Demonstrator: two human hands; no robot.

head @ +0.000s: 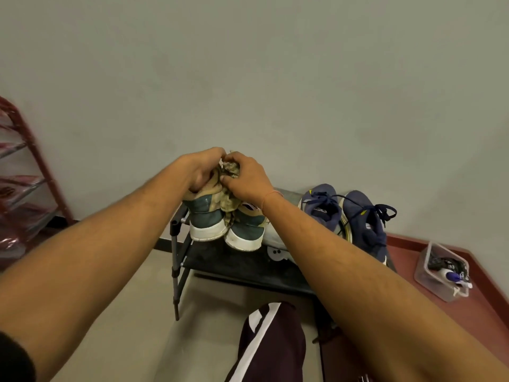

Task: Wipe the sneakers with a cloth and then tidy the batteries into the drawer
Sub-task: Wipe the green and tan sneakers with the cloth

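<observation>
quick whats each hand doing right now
left hand: closed, gripping the top of the left sneaker
right hand: closed, holding the cloth

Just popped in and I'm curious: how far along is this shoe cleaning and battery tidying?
Early. Done: nothing clearly; the teal sneakers have grimy white soles. In hand: the left hand and right hand bunch the cloth above them. Left: wiping both pairs, the navy sneakers included, then the batteries; no drawer shows, and what the clear box holds is too small to tell.
</observation>
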